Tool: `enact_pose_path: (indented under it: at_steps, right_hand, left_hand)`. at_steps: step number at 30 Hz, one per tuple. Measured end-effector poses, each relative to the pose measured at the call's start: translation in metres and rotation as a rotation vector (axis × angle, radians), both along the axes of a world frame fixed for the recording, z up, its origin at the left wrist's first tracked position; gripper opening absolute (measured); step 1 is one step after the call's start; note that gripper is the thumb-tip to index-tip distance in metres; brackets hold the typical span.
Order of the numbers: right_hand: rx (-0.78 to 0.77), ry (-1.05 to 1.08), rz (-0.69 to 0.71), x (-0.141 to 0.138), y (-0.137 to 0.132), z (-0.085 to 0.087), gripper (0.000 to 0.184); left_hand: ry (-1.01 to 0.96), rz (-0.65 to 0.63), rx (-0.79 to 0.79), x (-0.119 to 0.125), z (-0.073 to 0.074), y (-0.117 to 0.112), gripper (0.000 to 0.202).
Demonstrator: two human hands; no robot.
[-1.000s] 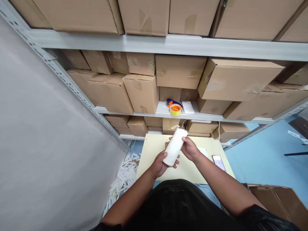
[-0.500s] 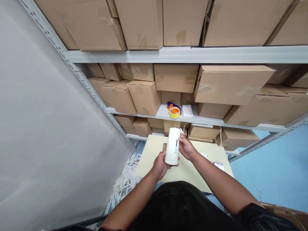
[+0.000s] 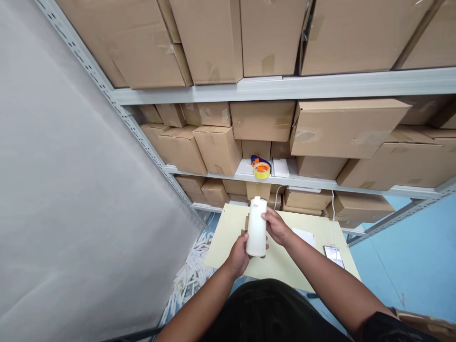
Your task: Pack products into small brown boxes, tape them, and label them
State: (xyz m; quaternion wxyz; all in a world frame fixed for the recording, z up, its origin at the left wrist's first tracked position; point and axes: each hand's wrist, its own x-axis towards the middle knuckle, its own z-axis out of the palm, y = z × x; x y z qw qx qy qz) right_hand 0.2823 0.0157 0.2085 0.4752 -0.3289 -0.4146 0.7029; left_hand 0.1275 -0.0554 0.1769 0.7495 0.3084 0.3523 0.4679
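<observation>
Above the pale yellow rectangular counter (image 3: 288, 273), a white cylindrical container (image 3: 256, 230) is in a two-handed hold: the left hand (image 3: 239, 255) closes around its lower part, the right hand (image 3: 277, 227) grips its upper part. To the right on the counter lie a white sheet of paper (image 3: 304, 235) and a dark-edged smartphone (image 3: 334, 256) with a lit screen. Beyond, a yellow tape roll (image 3: 261, 175) with an orange middle sits on a grey metal shelf (image 3: 302, 182) among brown cardboard boxes (image 3: 218, 150)
</observation>
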Motion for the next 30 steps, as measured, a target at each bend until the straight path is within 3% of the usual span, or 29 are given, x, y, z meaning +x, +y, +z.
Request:
enact_pose_path:
  at_steps: [5, 11, 14, 17, 20, 23, 26, 30]
  right_hand:
    - [0.053, 0.009, -0.210, -0.029, -0.008, 0.010, 0.061]
    - [-0.027, 0.025, -0.114, -0.060, -0.024, 0.011, 0.045]
    - [0.020, -0.044, -0.255, -0.077, -0.029, 0.007, 0.045]
    - [0.062, -0.113, -0.390, -0.091, -0.034, 0.000, 0.049]
    - [0.031, -0.110, -0.355, -0.099, -0.040, -0.003, 0.047]
    - [-0.019, -0.042, -0.277, -0.101, -0.045, -0.001, 0.043]
    - [-0.025, -0.052, -0.323, -0.104, -0.047, 0.002, 0.043]
    - [0.064, -0.087, -0.427, -0.110, -0.048, -0.001, 0.050]
  left_hand:
    - [0.111, 0.072, 0.150, -0.026, 0.003, 0.002, 0.059]
    - [-0.081, -0.111, -0.002, -0.063, 0.000, 0.004, 0.057]
    - [-0.074, -0.124, 0.008, -0.076, -0.005, 0.003, 0.061]
    - [0.053, -0.078, 0.161, -0.087, -0.009, 0.002, 0.065]
    - [0.108, -0.078, 0.194, -0.097, -0.013, 0.002, 0.063]
    - [0.007, -0.160, 0.117, -0.104, -0.016, 0.002, 0.059]
    - [-0.045, -0.176, 0.091, -0.106, -0.018, 0.000, 0.063]
    - [0.036, -0.136, 0.182, -0.106, -0.016, -0.001, 0.072]
